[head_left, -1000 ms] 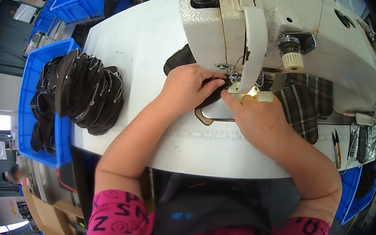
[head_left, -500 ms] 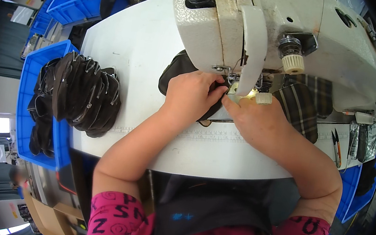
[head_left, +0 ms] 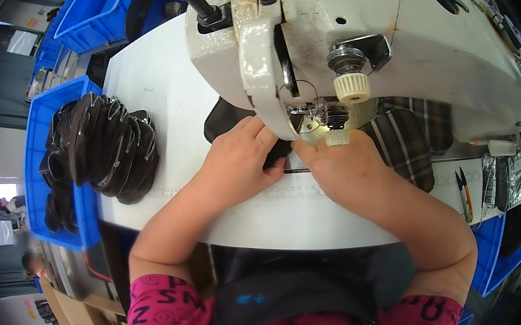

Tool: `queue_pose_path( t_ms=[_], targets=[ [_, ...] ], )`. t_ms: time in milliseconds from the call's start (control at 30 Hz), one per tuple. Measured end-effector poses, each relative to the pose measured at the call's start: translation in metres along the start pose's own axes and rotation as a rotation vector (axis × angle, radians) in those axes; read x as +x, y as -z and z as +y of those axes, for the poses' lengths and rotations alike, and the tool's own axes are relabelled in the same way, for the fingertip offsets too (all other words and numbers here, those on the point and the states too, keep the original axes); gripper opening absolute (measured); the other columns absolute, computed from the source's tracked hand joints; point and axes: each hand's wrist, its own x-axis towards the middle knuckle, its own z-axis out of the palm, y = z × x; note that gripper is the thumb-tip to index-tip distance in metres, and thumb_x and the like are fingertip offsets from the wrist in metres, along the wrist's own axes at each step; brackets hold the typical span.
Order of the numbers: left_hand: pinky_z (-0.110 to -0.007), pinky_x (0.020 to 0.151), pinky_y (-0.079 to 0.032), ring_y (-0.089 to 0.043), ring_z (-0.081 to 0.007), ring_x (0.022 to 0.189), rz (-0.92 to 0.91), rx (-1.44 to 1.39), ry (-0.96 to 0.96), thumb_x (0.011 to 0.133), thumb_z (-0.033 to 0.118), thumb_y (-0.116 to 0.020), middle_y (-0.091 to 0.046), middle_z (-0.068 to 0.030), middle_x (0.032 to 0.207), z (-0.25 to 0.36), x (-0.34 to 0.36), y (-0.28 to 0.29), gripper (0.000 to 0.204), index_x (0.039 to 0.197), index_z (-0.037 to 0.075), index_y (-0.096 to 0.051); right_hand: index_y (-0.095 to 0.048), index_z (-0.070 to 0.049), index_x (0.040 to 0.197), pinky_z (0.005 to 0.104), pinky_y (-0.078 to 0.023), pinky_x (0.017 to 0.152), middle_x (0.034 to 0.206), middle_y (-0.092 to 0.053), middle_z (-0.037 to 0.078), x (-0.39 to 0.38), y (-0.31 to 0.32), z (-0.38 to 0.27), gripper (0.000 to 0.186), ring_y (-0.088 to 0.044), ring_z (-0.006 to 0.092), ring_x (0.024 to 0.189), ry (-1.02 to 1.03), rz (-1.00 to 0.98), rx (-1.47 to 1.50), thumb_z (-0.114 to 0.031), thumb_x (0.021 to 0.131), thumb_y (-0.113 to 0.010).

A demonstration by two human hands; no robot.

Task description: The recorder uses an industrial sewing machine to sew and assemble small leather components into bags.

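My left hand (head_left: pixel 238 160) grips a dark brown fabric piece (head_left: pixel 220 118) just below the needle area of the white sewing machine (head_left: pixel 305 52), fingers bent over it and thumb along its lower part. My right hand (head_left: pixel 346 172) is curled beside it, index fingertip near the piece's edge below the presser foot (head_left: pixel 298 112); what its other fingers hold is hidden. Plaid fabric pieces (head_left: pixel 397 146) lie right of the needle, behind my right hand. A heap of dark zippered pieces (head_left: pixel 107 151) sits to the left, over a blue bin and the white table (head_left: pixel 279 222).
Blue bins (head_left: pixel 94 12) stand at upper left and at the right (head_left: pixel 487 259). Orange-handled snips (head_left: pixel 464 195) and plastic-wrapped packets (head_left: pixel 506 181) lie at the table's right. Two people (head_left: pixel 36 265) are at far left, beside machines and a cardboard box (head_left: pixel 77 308).
The machine appears shifted leftward in my view as the camera has moved. Both hands sit a little lower in the picture; my left hand has slid left and downward with the fabric piece.
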Motion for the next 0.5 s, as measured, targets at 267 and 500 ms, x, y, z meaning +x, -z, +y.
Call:
queue_pose_path(
  t_ms=[267,500],
  targets=[
    [-0.042,0.074,-0.056,-0.067,-0.0344,0.086,0.143,-0.037,-0.039,0.079,0.001,-0.068,-0.07,-0.0114,0.104,-0.007,0.002,-0.014,0.032,0.11,0.005,-0.074,-0.068,-0.003,0.103,0.0368,-0.05,0.05,0.062,-0.066,0.004,0.001,-0.002,-0.004,0.024,-0.069,0.0223,0.056,-0.005,-0.031,-0.097,-0.01,0.08,-0.069],
    [-0.042,0.072,-0.056,-0.067,-0.032,0.085,0.107,0.113,-0.035,0.079,0.003,-0.069,-0.069,-0.0078,0.101,0.002,0.0,-0.008,0.036,0.114,0.009,-0.076,-0.069,-0.001,0.113,0.0356,-0.049,0.052,0.065,-0.067,0.003,0.002,0.006,-0.009,0.034,-0.069,0.0192,0.061,-0.008,-0.069,-0.153,-0.012,0.081,-0.069]
  ],
)
